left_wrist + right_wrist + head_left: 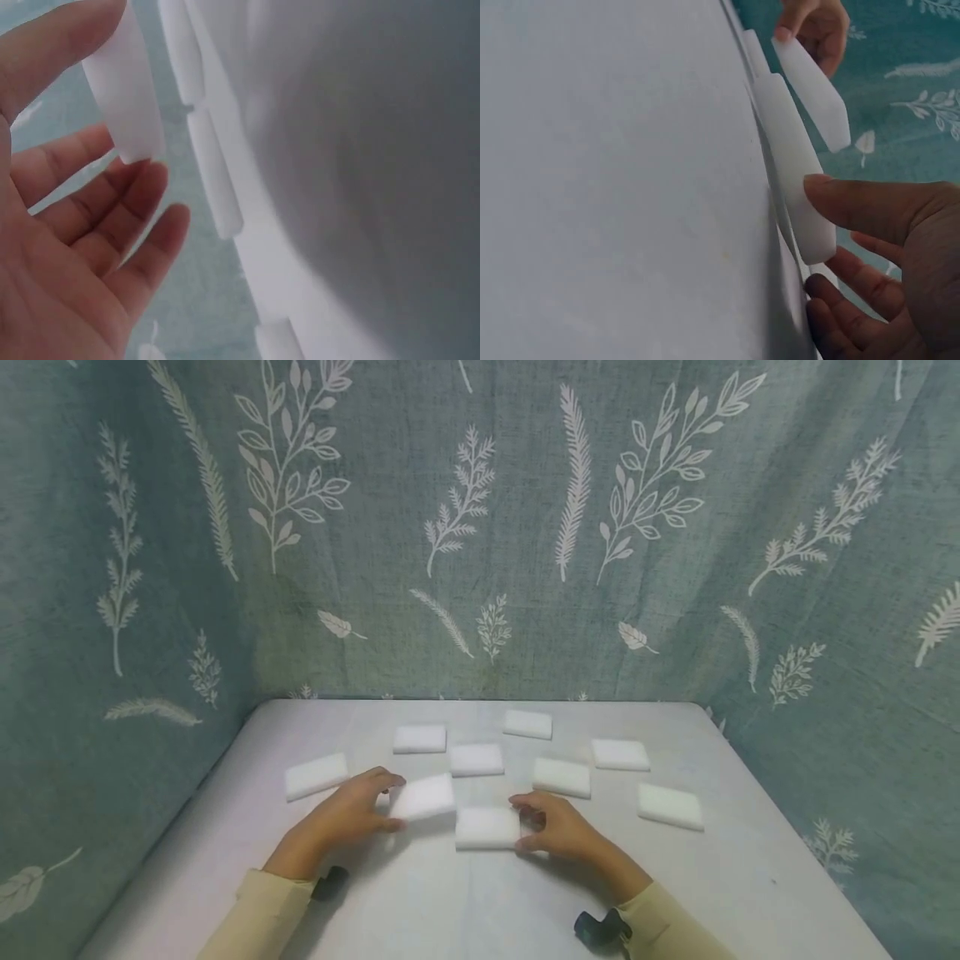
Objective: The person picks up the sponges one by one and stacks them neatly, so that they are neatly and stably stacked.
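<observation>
Between the thumb and fingers of my left hand [358, 817] is a white rectangular sponge [424, 797], pinched by its left end. It is raised above the table, with a shadow below it; the right wrist view shows this sponge [814, 94] tilted in the air. My right hand [562, 831] grips the right end of another white sponge [486, 828], thumb on the near edge and fingers at the far one. That sponge lies lower, close to the tabletop, its left end near the lifted one. The right wrist view has the thumb [870, 202] pressed on its side.
More white sponges lie spread over the white-covered table [420, 910]: one at the left [317, 776], one behind the hands [477, 760], one at the right [670, 807], and several others toward the back. A green leaf-patterned curtain [495, 527] encloses the back and sides.
</observation>
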{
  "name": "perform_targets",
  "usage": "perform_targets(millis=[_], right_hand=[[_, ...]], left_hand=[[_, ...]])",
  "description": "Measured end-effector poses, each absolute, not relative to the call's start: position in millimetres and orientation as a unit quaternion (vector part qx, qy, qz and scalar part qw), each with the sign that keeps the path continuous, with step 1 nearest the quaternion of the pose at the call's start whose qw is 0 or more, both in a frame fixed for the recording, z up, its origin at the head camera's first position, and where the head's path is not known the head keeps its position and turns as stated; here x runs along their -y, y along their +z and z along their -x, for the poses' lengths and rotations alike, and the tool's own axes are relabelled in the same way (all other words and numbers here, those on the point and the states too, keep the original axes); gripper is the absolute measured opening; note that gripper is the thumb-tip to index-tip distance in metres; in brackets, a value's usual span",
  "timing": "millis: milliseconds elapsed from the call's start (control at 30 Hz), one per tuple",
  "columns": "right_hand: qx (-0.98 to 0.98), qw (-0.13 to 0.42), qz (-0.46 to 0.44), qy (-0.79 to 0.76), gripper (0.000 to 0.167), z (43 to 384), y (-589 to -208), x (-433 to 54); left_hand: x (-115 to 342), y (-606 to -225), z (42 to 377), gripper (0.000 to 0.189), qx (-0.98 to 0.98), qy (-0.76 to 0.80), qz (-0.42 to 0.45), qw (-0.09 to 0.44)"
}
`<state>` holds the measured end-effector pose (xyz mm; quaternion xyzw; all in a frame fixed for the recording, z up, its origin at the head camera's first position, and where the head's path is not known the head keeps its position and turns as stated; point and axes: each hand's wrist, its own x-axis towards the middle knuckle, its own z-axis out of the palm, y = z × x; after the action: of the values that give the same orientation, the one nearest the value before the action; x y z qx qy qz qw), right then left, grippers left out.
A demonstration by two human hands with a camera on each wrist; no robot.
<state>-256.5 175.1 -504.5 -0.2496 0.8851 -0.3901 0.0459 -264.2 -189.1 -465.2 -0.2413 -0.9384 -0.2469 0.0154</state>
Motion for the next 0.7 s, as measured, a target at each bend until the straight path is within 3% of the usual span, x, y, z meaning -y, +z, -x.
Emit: perform_targets(millis=[700], right_hand=[[-0.881, 0.006, 0.237, -0.410, 0.065, 252, -521, -170]], left_hand=[[144, -470, 273, 0.060, 0.910, -0.283, 0.302, -0.014]])
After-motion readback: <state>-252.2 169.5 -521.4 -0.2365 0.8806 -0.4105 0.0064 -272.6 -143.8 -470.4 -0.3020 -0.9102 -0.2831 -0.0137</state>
